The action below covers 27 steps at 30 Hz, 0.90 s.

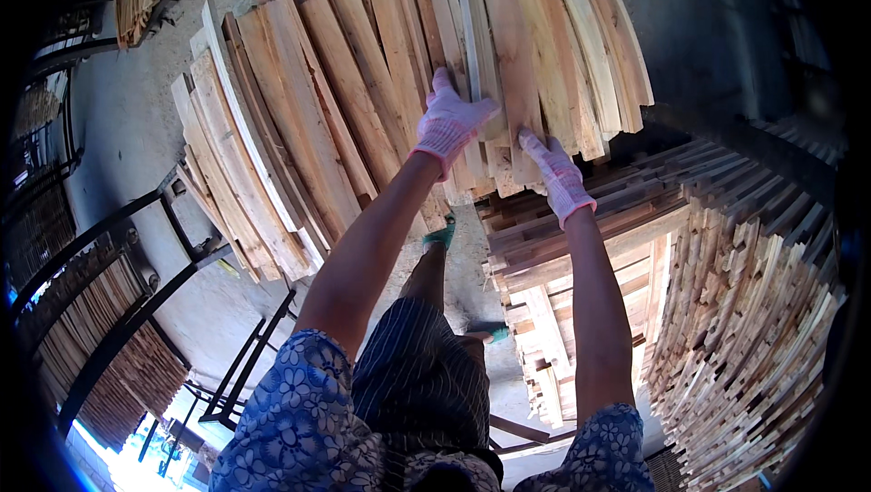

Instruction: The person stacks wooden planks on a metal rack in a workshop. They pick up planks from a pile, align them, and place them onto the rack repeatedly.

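Both hands wear pale knitted gloves with pink cuffs. My left hand (451, 123) lies on top of a broad row of rough wooden planks (349, 65), its thumb stretched out to the right and its fingers apart. Beside that thumb, a narrow plank stands on edge. Further right and nearer to me, my right hand (553, 170) grips the near end of a wide wooden plank (510, 47), with the thumb on its face. The fingers under its edge are partly hidden. The planks lie side by side, pointing away from me, with uneven ends.
Stacked timber (581, 238) stands close at the right, with a larger pile of thin strips (744, 338) beyond it. Black metal racks (127, 310) hold more wood at the left. My feet in green footwear (442, 231) are below the planks on the grey floor (204, 310).
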Motion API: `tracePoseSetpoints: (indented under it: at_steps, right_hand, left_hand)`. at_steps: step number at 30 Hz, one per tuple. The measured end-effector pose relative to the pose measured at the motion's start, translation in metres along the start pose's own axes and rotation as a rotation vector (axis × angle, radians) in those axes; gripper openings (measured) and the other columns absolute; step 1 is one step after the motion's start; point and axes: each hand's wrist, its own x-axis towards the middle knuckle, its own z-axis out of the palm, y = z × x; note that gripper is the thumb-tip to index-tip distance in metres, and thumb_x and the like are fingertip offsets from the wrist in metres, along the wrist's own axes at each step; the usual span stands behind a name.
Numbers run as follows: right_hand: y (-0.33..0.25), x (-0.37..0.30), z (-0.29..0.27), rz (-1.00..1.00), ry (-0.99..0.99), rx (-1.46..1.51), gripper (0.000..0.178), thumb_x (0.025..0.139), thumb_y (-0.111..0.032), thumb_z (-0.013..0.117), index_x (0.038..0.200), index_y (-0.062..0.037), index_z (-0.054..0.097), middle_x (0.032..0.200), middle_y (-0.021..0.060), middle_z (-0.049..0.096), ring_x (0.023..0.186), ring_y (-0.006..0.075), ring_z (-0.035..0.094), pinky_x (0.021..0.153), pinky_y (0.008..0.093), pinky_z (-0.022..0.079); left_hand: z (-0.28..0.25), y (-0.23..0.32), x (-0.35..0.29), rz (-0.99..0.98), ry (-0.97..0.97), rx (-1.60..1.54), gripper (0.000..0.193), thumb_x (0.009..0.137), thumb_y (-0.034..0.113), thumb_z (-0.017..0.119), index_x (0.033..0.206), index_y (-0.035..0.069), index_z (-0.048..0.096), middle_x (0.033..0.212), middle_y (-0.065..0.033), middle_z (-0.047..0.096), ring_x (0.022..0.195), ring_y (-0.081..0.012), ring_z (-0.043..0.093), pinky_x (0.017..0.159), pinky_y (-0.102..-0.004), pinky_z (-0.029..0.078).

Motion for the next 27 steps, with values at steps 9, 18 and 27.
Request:
tracePoseSetpoints:
  at_steps: [9,18,27]
  right_hand:
    - [-0.01,-0.022,0.029,-0.071,-0.335,0.012,0.082,0.09,-0.042,0.076,0.152,-0.004,0.038,0.141,0.0113,0.053,0.124,0.0204,0.055,0.104,0.0339,0.045]
    - [-0.006,-0.034,0.024,-0.046,-0.405,0.526,0.071,0.089,-0.03,0.077,0.147,-0.006,0.045,0.128,0.007,0.063,0.118,0.0184,0.06,0.106,0.0363,0.045]
    - [0.136,-0.208,0.086,0.087,-0.642,0.99,0.07,0.091,-0.035,0.073,0.147,-0.006,0.043,0.138,0.0114,0.058,0.124,0.0233,0.059,0.105,0.0397,0.049]
  left_hand:
    - [-0.041,-0.062,-0.026,0.147,-0.06,-0.123,0.084,0.083,0.036,0.071,0.149,0.001,0.034,0.119,-0.0184,0.066,0.108,-0.0277,0.066,0.094,-0.0361,0.051]
    - [-0.043,-0.033,-0.041,-0.01,-0.144,-0.002,0.109,0.081,0.049,0.076,0.16,0.004,0.015,0.142,-0.0227,0.055,0.128,-0.0324,0.057,0.107,-0.0372,0.045]
    - [-0.112,-0.117,-0.209,-0.093,-0.516,-0.259,0.114,0.081,0.054,0.08,0.156,-0.003,0.015,0.149,-0.0266,0.043,0.138,-0.0362,0.044,0.117,-0.0435,0.037]
